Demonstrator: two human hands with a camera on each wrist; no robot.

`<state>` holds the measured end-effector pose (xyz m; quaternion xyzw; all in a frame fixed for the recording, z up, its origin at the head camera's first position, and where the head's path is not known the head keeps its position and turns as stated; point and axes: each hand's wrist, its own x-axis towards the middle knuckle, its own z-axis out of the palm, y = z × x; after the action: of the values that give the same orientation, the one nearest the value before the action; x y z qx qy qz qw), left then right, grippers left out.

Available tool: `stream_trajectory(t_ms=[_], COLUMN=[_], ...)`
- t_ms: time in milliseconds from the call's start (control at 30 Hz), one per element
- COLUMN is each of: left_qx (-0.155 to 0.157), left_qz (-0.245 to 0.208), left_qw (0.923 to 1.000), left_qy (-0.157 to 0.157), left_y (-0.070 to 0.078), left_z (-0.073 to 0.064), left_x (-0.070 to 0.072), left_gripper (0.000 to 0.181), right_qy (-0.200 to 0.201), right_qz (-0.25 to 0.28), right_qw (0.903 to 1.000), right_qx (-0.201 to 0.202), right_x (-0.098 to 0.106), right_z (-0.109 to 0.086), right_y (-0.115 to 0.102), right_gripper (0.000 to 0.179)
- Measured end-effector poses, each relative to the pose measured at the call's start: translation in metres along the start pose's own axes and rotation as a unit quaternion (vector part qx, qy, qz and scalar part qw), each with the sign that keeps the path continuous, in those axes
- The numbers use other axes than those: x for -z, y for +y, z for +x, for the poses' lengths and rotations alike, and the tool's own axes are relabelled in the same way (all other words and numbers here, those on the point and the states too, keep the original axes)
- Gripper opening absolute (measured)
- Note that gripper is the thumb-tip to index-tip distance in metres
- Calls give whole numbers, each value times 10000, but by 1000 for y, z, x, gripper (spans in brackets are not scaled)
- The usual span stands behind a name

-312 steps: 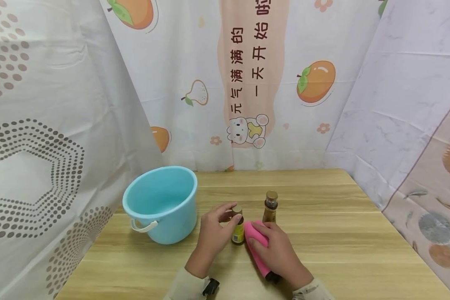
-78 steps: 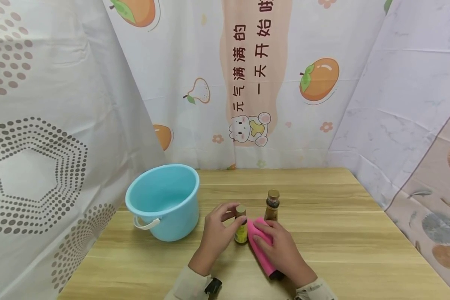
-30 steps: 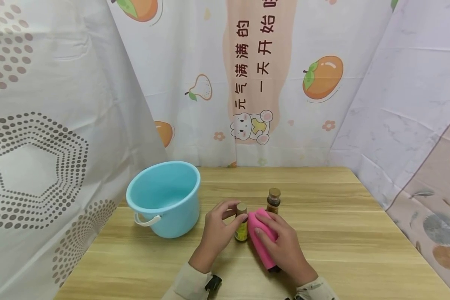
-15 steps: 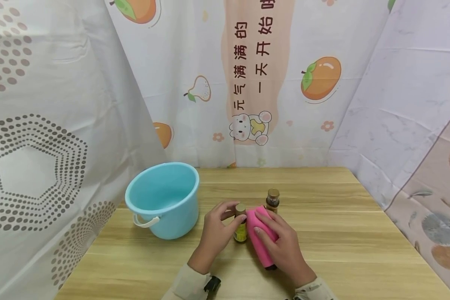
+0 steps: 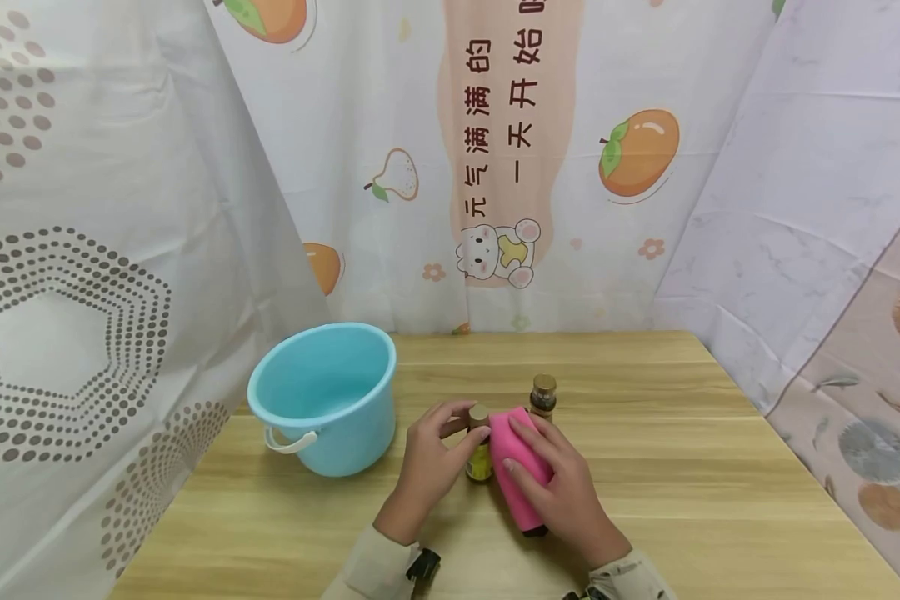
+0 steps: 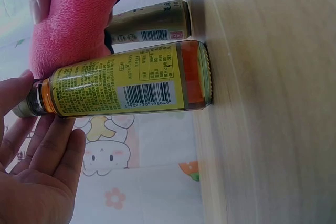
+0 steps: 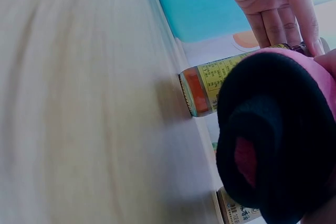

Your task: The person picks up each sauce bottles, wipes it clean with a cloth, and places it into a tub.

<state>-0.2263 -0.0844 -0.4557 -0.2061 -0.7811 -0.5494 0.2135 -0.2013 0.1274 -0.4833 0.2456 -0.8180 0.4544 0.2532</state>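
A small glass bottle with a gold cap, yellow label and amber contents stands upright on the table. My left hand pinches it at the neck, just under the cap, between thumb and fingers. In my right hand is a bunched pink cloth with a black lower edge, gripped against the bottle's right side. The left wrist view shows the cloth lying along the bottle's upper part and the label's barcode. From the right wrist, the cloth's black trim hides much of the label.
A second gold-capped bottle stands close behind the cloth and right hand, its lower part hidden in the head view. A light blue bucket with a white handle sits to the left on the wooden table. Printed curtains hang around the table.
The pink cloth and right hand have risen along the bottle, from beside its body up to cap height. My left hand keeps its hold on the neck. The view has shifted slightly.
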Motion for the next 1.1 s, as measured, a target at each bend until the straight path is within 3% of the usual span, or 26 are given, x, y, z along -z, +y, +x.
stream_trajectory(t_ms=[1100], left_qx=[-44], left_qz=[8], left_qw=[9999], left_qy=[-157], left_y=[1], left_z=[2], left_x=[2], left_gripper=[34], right_qy=[-726], right_qz=[-185], right_qw=[9910], right_qx=[-1111], right_x=[1], right_z=[1], right_y=[5], right_gripper=[51])
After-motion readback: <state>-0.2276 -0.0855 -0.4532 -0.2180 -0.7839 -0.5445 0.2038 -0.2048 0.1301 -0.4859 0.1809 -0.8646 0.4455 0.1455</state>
